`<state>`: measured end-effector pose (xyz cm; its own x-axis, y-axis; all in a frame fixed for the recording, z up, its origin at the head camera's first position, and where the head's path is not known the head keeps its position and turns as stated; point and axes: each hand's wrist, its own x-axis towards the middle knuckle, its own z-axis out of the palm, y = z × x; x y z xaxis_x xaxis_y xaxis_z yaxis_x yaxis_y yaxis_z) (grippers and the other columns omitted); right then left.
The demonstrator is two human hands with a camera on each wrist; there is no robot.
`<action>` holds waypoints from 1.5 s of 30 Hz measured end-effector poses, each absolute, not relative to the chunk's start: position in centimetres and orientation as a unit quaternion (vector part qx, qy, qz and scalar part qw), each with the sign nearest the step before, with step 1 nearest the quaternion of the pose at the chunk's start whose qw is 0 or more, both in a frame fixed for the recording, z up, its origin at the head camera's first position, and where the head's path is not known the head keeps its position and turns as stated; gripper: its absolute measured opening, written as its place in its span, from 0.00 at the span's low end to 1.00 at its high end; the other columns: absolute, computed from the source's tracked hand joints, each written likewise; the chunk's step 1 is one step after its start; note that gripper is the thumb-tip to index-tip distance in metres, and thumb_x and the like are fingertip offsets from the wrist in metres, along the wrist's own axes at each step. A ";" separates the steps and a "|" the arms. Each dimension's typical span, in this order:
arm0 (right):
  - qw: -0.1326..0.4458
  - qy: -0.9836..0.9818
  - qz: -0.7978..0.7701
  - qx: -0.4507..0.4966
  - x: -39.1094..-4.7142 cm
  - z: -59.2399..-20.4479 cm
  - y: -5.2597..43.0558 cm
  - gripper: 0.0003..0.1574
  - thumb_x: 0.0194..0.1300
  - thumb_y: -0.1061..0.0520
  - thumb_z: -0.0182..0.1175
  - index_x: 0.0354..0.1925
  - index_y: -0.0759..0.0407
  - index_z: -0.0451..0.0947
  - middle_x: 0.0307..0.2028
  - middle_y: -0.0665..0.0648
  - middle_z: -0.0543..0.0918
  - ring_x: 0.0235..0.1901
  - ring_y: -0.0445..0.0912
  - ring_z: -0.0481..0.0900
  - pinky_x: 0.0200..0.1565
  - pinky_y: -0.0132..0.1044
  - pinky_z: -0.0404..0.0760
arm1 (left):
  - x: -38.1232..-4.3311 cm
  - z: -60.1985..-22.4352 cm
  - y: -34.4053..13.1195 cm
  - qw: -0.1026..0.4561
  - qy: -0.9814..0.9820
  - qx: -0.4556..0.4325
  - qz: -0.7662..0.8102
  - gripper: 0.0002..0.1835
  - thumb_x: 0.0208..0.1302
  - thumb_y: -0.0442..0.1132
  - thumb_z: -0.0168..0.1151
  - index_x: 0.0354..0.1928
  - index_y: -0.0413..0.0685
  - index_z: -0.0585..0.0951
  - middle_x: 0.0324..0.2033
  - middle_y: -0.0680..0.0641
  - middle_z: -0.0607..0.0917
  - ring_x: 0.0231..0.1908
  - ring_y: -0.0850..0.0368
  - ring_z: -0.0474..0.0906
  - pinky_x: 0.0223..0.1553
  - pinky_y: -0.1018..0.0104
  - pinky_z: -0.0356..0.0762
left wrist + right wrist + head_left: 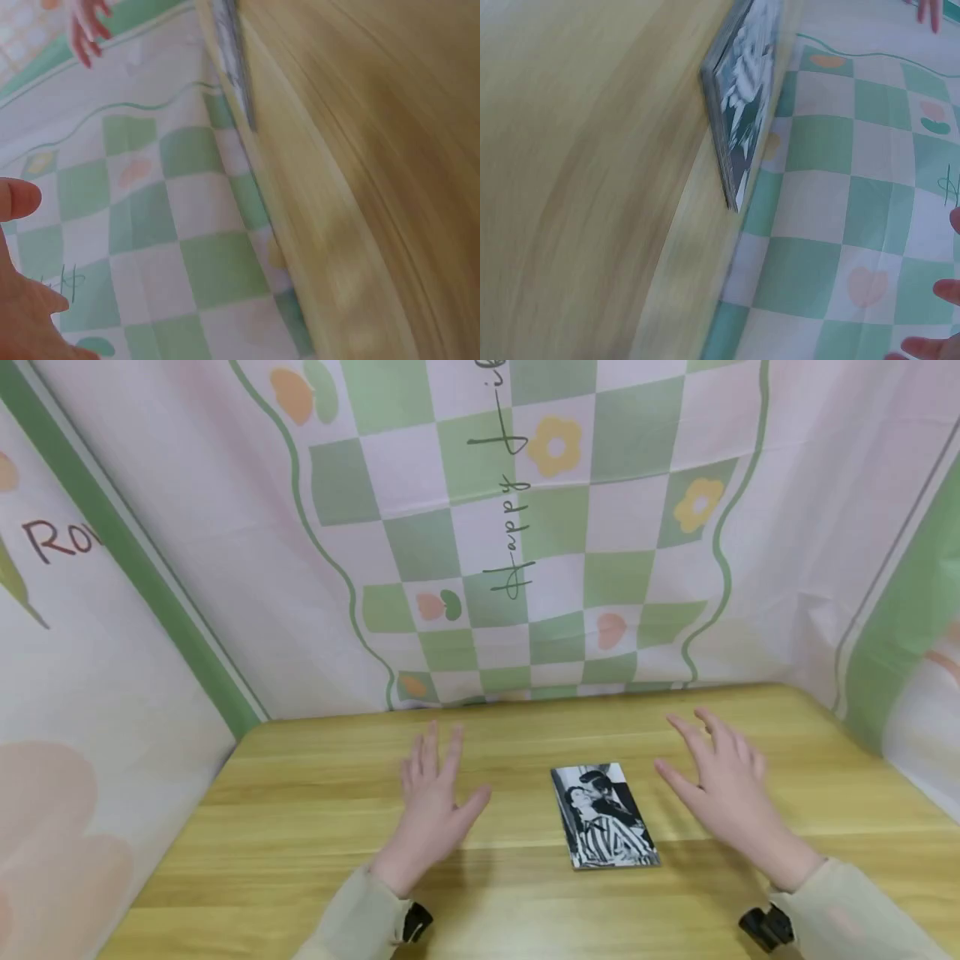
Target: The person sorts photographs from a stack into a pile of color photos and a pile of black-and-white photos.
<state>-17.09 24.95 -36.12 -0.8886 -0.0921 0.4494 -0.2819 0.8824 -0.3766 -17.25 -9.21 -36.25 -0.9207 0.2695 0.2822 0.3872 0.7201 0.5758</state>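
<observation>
A thin stack of cards (606, 818) lies flat on the table, its top one a black-and-white photo of two people, one in stripes. Layered edges of the stack show in the right wrist view. To its left, my left hand (431, 810) hovers over the wood with fingers spread and thumb out, holding nothing. On the other side, my right hand (727, 785) is raised, fingers apart and slightly bent, nearer to the cards but not touching them. Only parts of each hand enter the wrist views at their borders.
The wooden table (300, 827) has rounded far corners. Behind it hangs a checked green and white cloth (487, 543) with flowers and hearts, and more printed cloth (112, 693) closes the left side. Dark wrist devices (767, 928) sit at both sleeve cuffs.
</observation>
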 end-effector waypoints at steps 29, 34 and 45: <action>-0.126 -0.828 0.541 0.073 -18.3 -38.9 25.2 0.35 0.74 0.54 0.40 0.68 0.77 0.48 0.63 0.78 0.62 0.57 0.67 0.70 0.55 0.43 0.78 | -19.2 -40.1 -2.6 -0.243 -0.569 -0.081 -0.781 0.28 0.72 0.38 0.42 0.68 0.28 0.55 0.65 0.26 0.61 0.65 0.33 0.60 0.66 0.46 0.61; -0.140 -0.819 0.553 0.063 -18.4 -39.2 24.8 0.36 0.74 0.54 0.40 0.68 0.77 0.46 0.63 0.78 0.63 0.60 0.67 0.68 0.58 0.44 0.76 | -19.2 -40.2 -2.0 -0.245 -0.564 -0.058 -0.786 0.28 0.72 0.38 0.41 0.68 0.27 0.55 0.64 0.25 0.62 0.65 0.33 0.60 0.67 0.46 0.60; -0.142 -0.813 0.561 0.058 -18.5 -39.8 24.7 0.36 0.73 0.56 0.43 0.68 0.78 0.47 0.63 0.79 0.61 0.60 0.66 0.69 0.52 0.29 0.78 | -19.5 -41.0 -1.7 -0.251 -0.566 -0.037 -0.784 0.30 0.72 0.41 0.42 0.68 0.27 0.55 0.64 0.24 0.61 0.65 0.33 0.60 0.67 0.47 0.61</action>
<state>-18.54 24.69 -39.77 -0.9527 -0.2543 -0.1664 0.0654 0.3632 -0.9294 -19.50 -1.67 -41.01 -0.8709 0.4365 -0.2259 -0.3518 -0.2324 0.9068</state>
